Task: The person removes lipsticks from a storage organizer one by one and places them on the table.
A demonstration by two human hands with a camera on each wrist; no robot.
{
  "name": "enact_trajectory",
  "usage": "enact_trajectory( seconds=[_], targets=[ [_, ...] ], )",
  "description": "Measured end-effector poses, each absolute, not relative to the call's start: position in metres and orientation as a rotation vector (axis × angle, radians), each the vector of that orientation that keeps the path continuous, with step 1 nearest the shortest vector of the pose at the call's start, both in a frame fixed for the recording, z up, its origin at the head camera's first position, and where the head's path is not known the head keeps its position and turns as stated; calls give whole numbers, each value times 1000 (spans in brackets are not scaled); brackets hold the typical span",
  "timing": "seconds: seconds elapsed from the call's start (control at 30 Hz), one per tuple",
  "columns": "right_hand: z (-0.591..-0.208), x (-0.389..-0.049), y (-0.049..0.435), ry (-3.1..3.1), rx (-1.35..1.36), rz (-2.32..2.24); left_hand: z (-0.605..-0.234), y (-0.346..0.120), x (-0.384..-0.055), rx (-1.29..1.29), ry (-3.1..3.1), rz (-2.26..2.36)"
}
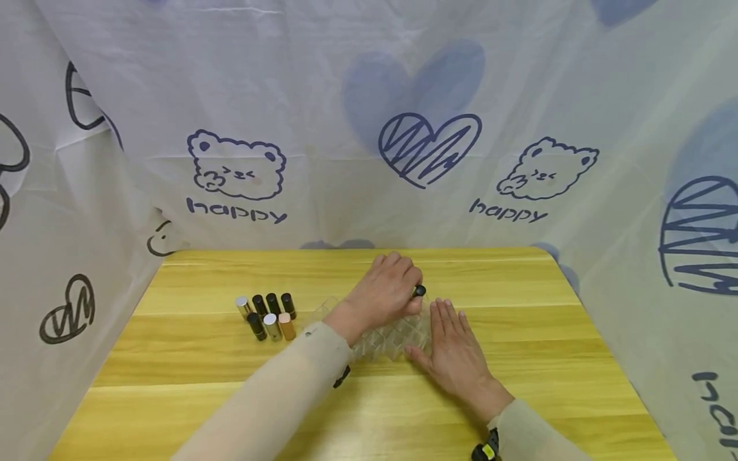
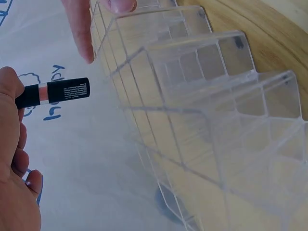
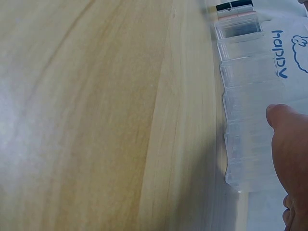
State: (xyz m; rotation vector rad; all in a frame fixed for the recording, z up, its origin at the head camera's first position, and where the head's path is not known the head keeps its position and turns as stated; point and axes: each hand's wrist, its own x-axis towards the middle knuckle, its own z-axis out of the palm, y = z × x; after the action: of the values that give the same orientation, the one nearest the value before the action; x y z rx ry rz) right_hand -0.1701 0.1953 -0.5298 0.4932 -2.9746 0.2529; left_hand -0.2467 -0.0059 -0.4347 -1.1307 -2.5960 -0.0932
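Observation:
My left hand (image 1: 383,291) pinches a black lipstick tube (image 2: 67,90) with a pinkish band, above the far right part of a clear plastic organizer (image 1: 380,342). In the left wrist view the tube lies roughly level, apart from the organizer's divided compartments. Resting against the organizer's right end is my right hand (image 1: 458,358), its fingers straight and thumb spread along the near side. The right wrist view shows that thumb (image 3: 281,118) over the clear wall. My left forearm hides part of the organizer in the head view.
Several lipsticks stand grouped left of the organizer, among them a black one (image 1: 287,306), a silver one (image 1: 271,326) and an orange-gold one (image 1: 286,326). The wooden table (image 1: 219,403) ends at a printed white curtain (image 1: 323,160), with curtain at both sides too.

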Motion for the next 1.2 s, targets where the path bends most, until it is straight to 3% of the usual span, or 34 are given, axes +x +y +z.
enact_trajectory(
  seconds=[1.2],
  targets=[
    [-529, -170, 192, -2998, 486, 291, -423, -93, -218, -1018, -2521, -209]
  ],
)
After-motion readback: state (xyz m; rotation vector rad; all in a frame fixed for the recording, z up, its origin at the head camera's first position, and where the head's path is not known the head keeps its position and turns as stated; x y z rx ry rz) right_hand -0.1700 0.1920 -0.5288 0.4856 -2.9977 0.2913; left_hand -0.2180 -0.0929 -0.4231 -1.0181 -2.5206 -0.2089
